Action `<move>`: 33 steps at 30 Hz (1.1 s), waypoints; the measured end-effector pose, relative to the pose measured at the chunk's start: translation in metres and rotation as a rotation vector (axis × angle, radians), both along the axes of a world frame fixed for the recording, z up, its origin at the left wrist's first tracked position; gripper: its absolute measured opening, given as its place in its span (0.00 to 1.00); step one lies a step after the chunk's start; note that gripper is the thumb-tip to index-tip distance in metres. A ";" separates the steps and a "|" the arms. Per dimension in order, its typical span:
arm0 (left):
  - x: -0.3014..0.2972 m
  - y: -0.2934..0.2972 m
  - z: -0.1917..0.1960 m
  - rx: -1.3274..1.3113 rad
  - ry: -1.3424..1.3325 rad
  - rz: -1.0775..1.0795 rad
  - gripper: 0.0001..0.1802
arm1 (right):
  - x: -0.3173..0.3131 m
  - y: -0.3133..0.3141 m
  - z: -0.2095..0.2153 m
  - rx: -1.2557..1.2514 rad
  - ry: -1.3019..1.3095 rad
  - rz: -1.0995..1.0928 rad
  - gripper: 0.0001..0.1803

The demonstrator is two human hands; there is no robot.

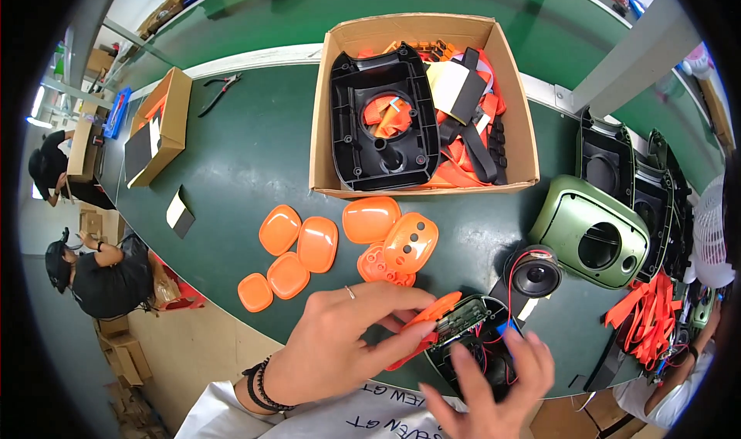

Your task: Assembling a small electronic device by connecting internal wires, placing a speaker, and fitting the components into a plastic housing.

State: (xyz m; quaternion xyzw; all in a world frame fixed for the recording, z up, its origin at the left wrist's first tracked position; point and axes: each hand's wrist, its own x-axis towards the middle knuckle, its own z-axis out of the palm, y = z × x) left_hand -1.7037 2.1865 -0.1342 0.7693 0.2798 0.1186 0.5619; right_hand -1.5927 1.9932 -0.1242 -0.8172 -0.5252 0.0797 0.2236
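My left hand (340, 342) pinches an orange plastic panel (440, 308) between thumb and fingers, tilted on edge. A green circuit board (468, 318) lies against the panel's far right side. Just beside it is a black housing (444, 358) with red wires and a blue part (505, 328) inside. My right hand (498, 377) is over this housing, its fingers spread and bent; whether the fingertips touch the wires is unclear. A round black speaker (538, 273) stands behind the housing, with a red wire (511, 292) running down from it. My hands partly hide the housing.
Several orange covers (317, 244) lie ahead on the green table. Behind them stands a cardboard box (424, 192) with a black shell (345, 142) and orange straps. A green casing (571, 200), black shells and orange strips (652, 315) crowd the right. Pliers (221, 93) lie far left.
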 end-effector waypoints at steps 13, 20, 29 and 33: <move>0.006 0.012 -0.002 -0.005 0.009 0.019 0.17 | -0.004 0.034 -0.026 0.034 0.036 0.110 0.11; 0.010 0.009 -0.001 0.000 0.031 -0.034 0.16 | -0.008 0.029 -0.028 0.035 0.028 0.106 0.10; 0.016 -0.006 0.004 0.235 0.023 -0.079 0.17 | -0.020 0.012 -0.026 0.036 -0.022 0.063 0.17; 0.016 -0.013 0.005 0.313 0.039 -0.088 0.18 | -0.023 0.008 -0.023 0.053 0.017 0.050 0.17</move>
